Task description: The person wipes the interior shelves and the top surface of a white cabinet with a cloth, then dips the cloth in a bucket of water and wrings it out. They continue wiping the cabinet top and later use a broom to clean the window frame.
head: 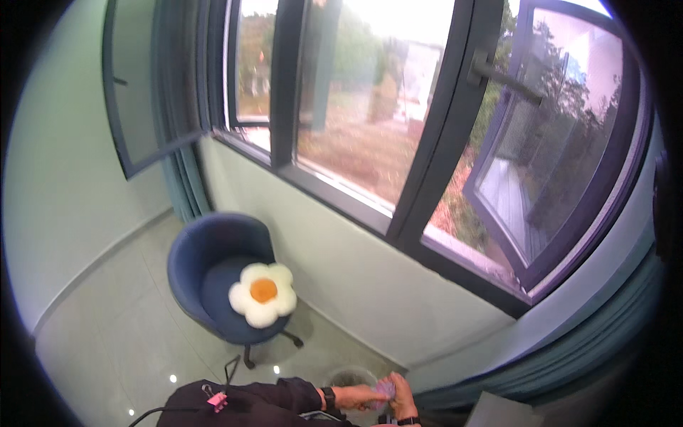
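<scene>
Both hands are low in the view, close together over a clear round bucket (341, 369) on the floor. My left hand (356, 396), reaching in from the left with a dark band on its wrist, grips one side of a crumpled pinkish-purple cloth (385, 390). Around the other side of that cloth closes my right hand (404, 396), which also has a dark wristband. Fingers cover much of the cloth. My left forearm and hand hide part of the bucket, and its contents are too blurred to tell.
A blue tub chair (221, 235) on casters holds a white flower-shaped cushion (262, 316). Ahead is a dark-framed window (285, 85) with an outward-opened sash (555, 139). Another sash (120, 96) juts inward at left. Teal curtains (184, 181) hang nearby; a grey panel (501, 411) stands lower right.
</scene>
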`<state>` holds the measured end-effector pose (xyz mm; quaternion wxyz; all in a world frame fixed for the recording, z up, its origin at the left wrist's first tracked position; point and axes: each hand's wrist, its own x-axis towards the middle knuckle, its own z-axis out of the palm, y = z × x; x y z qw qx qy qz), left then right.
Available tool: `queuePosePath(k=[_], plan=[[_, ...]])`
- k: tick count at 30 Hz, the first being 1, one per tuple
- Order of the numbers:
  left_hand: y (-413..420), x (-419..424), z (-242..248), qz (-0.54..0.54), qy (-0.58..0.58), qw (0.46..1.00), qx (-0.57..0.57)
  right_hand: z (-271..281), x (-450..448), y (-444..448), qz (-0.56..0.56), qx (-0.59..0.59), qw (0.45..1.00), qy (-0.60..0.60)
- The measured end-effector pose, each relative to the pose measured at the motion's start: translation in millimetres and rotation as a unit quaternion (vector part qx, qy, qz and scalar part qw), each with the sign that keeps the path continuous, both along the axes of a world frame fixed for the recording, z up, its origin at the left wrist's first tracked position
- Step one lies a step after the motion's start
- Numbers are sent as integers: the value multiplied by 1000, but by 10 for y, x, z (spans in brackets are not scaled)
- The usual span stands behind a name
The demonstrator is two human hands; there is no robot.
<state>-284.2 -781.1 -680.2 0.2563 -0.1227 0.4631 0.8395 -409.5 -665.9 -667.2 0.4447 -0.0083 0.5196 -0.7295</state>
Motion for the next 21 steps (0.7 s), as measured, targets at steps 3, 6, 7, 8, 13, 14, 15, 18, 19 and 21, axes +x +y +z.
queuePosePath(k=[3,6,7,8,13,14,15,18,19,21], plan=[[36,-149,-130,20,26,998,-52,-208,-97,52,51,17,997,48],[136,-164,-182,69,52,986,-140,-302,-59,9,53,56,995,69],[146,-160,-187,86,57,978,-179,-337,-51,-25,53,63,994,78],[136,-160,-189,101,60,969,-217,-371,-42,-77,51,65,993,83],[192,-138,-308,152,49,922,-352,-507,66,-206,41,88,990,100],[208,-130,-338,156,46,916,-366,-537,75,-206,38,89,990,104],[217,-116,-343,158,42,911,-379,-557,87,-205,36,90,990,105],[234,-139,-369,165,35,898,-406,-608,39,-182,26,88,989,113],[250,-105,-391,170,30,895,-411,-623,37,-161,23,85,990,114],[256,-114,-421,179,31,890,-419,-649,10,-171,19,76,990,115]])
